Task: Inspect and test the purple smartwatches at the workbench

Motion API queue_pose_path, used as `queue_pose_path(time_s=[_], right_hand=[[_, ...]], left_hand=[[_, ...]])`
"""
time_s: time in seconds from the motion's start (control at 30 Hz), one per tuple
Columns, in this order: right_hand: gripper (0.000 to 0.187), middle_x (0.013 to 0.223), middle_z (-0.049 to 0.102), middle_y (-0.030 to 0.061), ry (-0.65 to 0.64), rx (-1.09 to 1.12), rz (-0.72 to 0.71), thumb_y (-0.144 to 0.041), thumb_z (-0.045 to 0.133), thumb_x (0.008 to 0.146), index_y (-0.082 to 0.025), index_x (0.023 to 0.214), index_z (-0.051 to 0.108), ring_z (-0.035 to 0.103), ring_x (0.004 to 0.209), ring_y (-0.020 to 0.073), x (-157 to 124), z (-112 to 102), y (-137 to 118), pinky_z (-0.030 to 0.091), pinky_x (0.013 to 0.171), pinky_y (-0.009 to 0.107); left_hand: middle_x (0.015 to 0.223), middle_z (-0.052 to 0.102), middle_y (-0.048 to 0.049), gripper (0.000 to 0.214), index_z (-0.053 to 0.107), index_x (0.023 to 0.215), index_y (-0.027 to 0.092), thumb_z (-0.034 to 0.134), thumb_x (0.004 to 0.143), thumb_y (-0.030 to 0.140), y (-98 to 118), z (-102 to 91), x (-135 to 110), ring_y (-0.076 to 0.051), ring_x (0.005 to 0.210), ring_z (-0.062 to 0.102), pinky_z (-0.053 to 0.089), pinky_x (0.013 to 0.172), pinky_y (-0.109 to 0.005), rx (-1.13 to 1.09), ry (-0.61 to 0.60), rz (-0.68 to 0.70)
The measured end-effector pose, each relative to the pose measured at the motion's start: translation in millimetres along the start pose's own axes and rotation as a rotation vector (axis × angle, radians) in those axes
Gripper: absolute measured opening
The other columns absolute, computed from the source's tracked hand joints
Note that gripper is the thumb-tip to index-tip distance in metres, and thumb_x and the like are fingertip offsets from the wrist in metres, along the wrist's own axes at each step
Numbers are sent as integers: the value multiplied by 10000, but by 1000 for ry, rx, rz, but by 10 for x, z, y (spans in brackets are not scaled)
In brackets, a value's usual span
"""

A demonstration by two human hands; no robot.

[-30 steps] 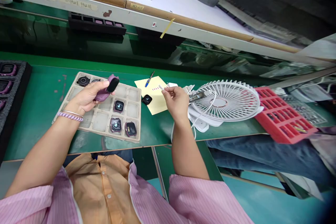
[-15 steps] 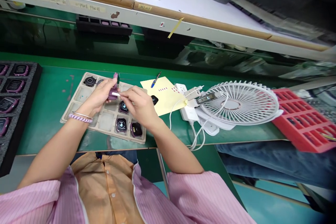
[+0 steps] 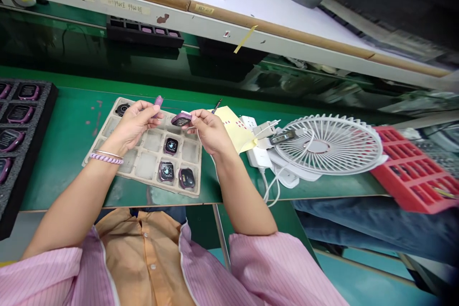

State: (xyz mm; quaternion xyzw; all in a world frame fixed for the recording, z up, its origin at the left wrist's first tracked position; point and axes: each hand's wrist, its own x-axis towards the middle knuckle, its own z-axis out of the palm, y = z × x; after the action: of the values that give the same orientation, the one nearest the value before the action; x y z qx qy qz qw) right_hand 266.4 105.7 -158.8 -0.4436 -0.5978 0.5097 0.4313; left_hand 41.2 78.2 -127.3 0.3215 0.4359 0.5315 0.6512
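My left hand, wearing bracelets, is closed on a small purple piece that sticks up above its fingertips. Its exact kind is partly hidden by the fingers. Close by on the right, my right hand pinches a purple-framed smartwatch at its edge. A white bit shows at the watch's top edge, and a white cable runs down from this hand. Under both hands lies a beige compartment tray. In it sit a lit watch, a second lit watch, a dark one and a round black piece.
A black foam tray of purple watches lies at left. To the right are yellow paper, a white power strip, a white fan and a red divided bin. A shelf spans the back.
My right hand has moved right, away from the left hand, and now holds a watch. The dark watch on the yellow paper no longer shows. My left hand still holds the purple piece.
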Motion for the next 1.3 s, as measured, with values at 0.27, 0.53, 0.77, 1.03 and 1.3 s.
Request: queue_pose_path(time_s=[0.27, 0.53, 0.77, 1.03, 1.3], right_hand=[[322, 649, 620, 5, 103, 113, 221, -388, 878, 789, -177, 807, 636, 581, 522, 120, 143, -235, 128, 451, 492, 205], [347, 659, 633, -4, -79, -68, 163, -464, 819, 744, -179, 867, 664, 537, 525, 134, -224, -408, 107, 420, 494, 230], [330, 1047, 762, 96, -173, -589, -41, -477, 613, 1008, -197, 1115, 752, 702, 888, 271, -448, -370, 33, 550, 782, 368], [372, 1142, 676, 140, -99, -1146, -225, -451, 841, 917, -201, 1074, 614, 664, 989, 346, -608, -279, 42, 484, 749, 379], [159, 1227, 704, 140, -103, -1088, -189, -365, 683, 1016, -216, 1070, 701, 622, 1175, 386, -641, -353, 99, 413, 958, 507]], left_hand=[[788, 699, -56, 233, 714, 876, 120, 791, 905, 338, -43, 21, 46, -107, 660, 610, 488, 639, -208, 23, -30, -15], [774, 620, -43, 189, 666, 868, 134, 573, 1002, 230, -54, 61, 103, -93, 609, 537, 410, 519, -188, -77, 64, -89], [760, 616, -23, 159, 641, 864, 175, 603, 975, 282, -98, 15, 135, -99, 576, 512, 412, 510, -192, -35, 68, -94], [696, 589, -13, 199, 649, 883, 161, 604, 986, 326, -85, 20, 121, -84, 509, 489, 434, 509, -180, -7, 60, -115], [687, 595, -15, 189, 650, 900, 156, 560, 998, 289, -74, 22, 114, -93, 521, 493, 428, 503, -178, -17, 59, -117]])
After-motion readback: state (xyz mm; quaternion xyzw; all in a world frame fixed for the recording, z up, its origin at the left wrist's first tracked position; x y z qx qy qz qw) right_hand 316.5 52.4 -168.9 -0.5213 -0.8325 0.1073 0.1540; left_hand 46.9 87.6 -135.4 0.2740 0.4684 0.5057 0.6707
